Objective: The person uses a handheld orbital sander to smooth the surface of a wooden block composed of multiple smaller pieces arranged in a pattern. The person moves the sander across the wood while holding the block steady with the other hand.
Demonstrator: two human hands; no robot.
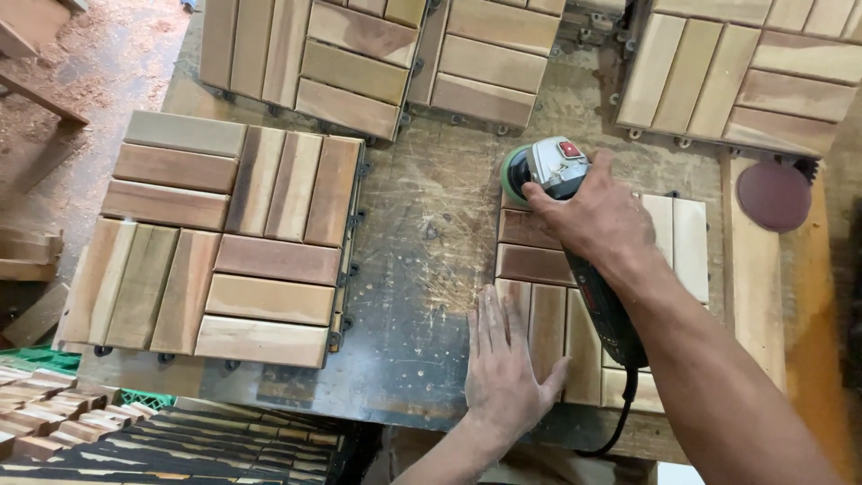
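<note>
Scuffed workbench (422, 269): right hand (593, 220) grips one sander (552, 171); left hand (503, 359) flat on one tile (548, 314).

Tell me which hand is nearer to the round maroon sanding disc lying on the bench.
Right. The right hand grips the sander just left of the maroon sanding disc. The left hand lies flat on the wooden tile, lower and farther left.

right hand (600, 216) grips sander (552, 171) on wooden tile's (539, 265) far corner; left hand (505, 359) flat on tile's near edge; finished tile (224, 238) left of it; sanding disc (773, 195) right of it
</note>
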